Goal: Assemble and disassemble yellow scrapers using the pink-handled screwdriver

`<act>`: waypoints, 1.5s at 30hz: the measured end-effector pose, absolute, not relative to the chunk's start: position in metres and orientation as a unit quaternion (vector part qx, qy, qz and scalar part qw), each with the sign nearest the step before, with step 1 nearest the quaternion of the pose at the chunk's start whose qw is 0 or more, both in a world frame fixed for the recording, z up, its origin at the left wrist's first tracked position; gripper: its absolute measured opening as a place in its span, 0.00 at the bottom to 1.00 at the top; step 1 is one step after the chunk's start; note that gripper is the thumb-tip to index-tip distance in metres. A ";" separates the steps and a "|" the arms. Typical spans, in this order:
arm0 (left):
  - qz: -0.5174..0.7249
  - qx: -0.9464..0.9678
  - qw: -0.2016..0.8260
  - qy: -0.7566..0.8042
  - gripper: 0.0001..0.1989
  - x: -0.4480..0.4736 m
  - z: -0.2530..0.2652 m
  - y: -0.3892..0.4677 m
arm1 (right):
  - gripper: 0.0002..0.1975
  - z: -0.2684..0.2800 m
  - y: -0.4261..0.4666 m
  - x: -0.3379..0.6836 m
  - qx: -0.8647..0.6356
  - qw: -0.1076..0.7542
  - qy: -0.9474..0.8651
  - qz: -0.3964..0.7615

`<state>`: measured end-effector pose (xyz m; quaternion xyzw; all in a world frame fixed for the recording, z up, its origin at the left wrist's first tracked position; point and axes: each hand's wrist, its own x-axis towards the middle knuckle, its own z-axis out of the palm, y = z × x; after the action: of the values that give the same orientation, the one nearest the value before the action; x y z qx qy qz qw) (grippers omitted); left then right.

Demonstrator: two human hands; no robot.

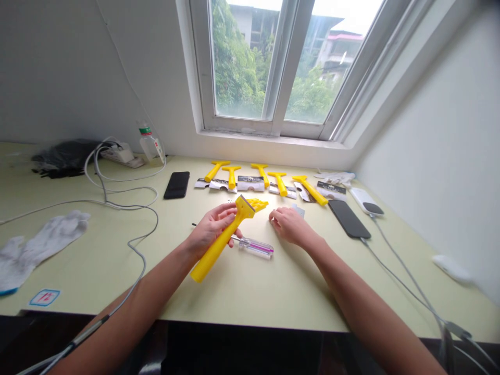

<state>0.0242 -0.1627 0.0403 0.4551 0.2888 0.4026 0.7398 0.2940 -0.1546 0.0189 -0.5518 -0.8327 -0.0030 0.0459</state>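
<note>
My left hand (214, 227) is closed around a yellow scraper (219, 250), its handle slanting toward me and its flat head raised. Under that hand lies a screwdriver (255, 247) with a clear handle and a magenta stripe. Beyond the scraper's head is a heap of small yellow parts (258, 204), partly covered by it. Several tiny dark pieces, perhaps screws (229, 200), lie to the left of the heap. My right hand (291, 225) rests on the table with curled fingers; whatever is at its fingertips is hidden. A thin grey piece (298, 210) lies just behind it.
Several yellow scrapers (278, 182) lie on printed cards (250, 183) along the back. Phones (177, 185) (349, 219) flank the work area, one cabled. A white power bank (366, 201), gloves (42, 245), a bottle (149, 143) and looping cables (136, 245) occupy the sides.
</note>
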 end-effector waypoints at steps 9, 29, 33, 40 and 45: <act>0.397 0.452 0.750 0.274 0.22 0.024 0.040 -0.162 | 0.12 0.021 -0.157 0.304 -0.567 0.039 -0.823 0.013; 0.356 0.453 0.775 0.259 0.19 0.034 0.037 -0.168 | 0.08 0.046 -0.183 0.241 -0.394 0.461 -0.788 0.107; 0.351 0.446 0.783 0.256 0.19 0.035 0.038 -0.170 | 0.07 0.038 -0.183 0.230 -0.354 0.531 -0.769 0.029; 0.346 0.433 0.802 0.225 0.20 0.036 0.038 -0.173 | 0.14 0.030 -0.184 0.225 -0.289 0.556 -0.776 -0.069; 0.335 0.438 0.810 0.199 0.19 0.036 0.039 -0.175 | 0.17 0.033 -0.188 0.223 -0.278 0.575 -0.766 -0.071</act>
<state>0.0358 -0.1752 0.0394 0.4384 0.1988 0.3346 0.8102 0.2230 -0.1885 0.0333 -0.2785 -0.7661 -0.0708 0.5749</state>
